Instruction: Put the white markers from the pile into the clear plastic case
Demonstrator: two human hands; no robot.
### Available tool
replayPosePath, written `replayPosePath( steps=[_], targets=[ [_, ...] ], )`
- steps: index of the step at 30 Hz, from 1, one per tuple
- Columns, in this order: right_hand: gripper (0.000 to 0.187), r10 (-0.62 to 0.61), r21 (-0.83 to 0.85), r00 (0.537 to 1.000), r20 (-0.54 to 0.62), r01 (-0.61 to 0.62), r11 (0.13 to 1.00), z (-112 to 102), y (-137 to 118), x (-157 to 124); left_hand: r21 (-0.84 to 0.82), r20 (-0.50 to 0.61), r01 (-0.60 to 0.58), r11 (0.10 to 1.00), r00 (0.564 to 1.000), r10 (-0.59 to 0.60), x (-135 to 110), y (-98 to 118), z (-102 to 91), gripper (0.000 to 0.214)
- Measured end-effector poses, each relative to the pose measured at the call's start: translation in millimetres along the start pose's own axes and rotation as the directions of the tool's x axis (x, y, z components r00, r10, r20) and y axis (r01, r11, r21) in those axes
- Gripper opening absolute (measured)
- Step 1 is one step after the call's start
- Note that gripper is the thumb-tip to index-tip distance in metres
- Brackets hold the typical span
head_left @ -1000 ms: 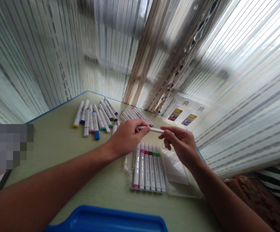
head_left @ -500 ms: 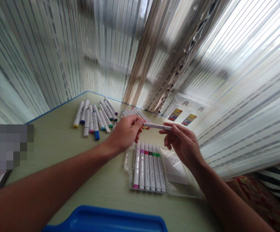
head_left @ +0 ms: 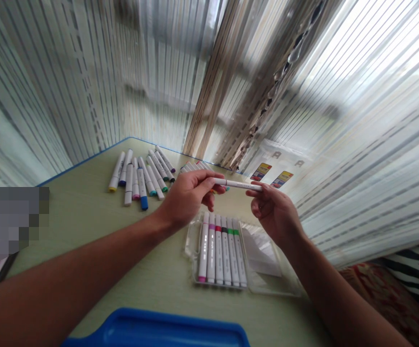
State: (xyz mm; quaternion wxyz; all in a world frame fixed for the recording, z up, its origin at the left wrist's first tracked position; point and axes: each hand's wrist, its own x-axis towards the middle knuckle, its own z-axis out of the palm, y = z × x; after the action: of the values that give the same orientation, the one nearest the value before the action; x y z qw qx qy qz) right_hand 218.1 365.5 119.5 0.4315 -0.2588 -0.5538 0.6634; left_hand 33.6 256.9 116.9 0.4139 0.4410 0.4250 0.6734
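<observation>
My left hand (head_left: 189,196) and my right hand (head_left: 274,212) hold one white marker (head_left: 235,184) between them, level, above the table. The left fingers pinch its left end, the right fingertips pinch its right end. Below the hands lies a clear plastic case (head_left: 267,260) with several white markers (head_left: 219,249) in a row, their caps pink, red, dark and green. At the far left of the table lies a loose group of markers (head_left: 140,174) with yellow, blue, pink, teal and purple caps.
The pale green table (head_left: 86,217) has a blue edge and stands in a corner of striped curtains (head_left: 159,72). A blue tray (head_left: 159,330) sits at the near edge. Packets with coloured labels (head_left: 274,176) lie behind the hands. A zebra-striped fabric (head_left: 415,270) is at the right.
Both hands have lifted the white marker a little higher and farther from the case. The grip on both ends stays the same.
</observation>
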Motion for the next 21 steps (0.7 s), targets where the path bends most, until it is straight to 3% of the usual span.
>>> replayPosePath(
  steps=[12,21],
  targets=[
    [0.016,0.044,0.054,0.999,-0.029,-0.043,0.998,-3.3,0.9,3.6,0.084,0.129,-0.146,0.986,0.982,0.134,-7.4,3.7,1.1,0.032],
    [0.014,-0.001,0.010,1.000,-0.022,0.002,1.000,-1.7,0.9,1.5,0.104,0.068,-0.095,0.990,0.994,0.088,-4.2,3.1,1.1,0.026]
  ],
)
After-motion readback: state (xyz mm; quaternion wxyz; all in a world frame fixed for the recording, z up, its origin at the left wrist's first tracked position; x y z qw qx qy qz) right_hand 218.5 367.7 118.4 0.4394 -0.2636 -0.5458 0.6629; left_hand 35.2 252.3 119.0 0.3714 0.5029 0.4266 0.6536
